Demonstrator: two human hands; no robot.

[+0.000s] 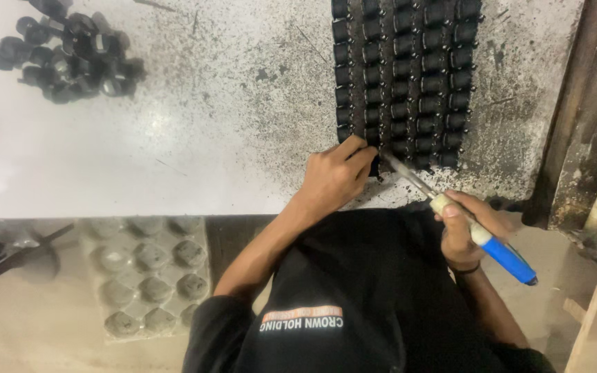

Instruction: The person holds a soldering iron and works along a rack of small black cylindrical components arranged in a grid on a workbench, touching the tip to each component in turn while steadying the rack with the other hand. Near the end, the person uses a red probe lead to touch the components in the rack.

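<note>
Two hands work: left grip (336, 173) pinches a black part (374, 166), right (461, 224) clamps a screwdriver (475, 231).

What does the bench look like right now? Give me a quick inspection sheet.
Surface: white worktable, scuffed, with dark grime around the rows.
Job's things: small black cylindrical parts lined up in neat rows; screwdriver with a white and blue handle, tip at the nearest row.
Clutter: loose pile of black parts at the far left of the table; grey moulded tray below the table edge.
Grippers: left hand pinches a part at the row's near end; right hand grips the screwdriver.
Cables: nothing seen.
Surroundings: rusty metal post at right.
</note>
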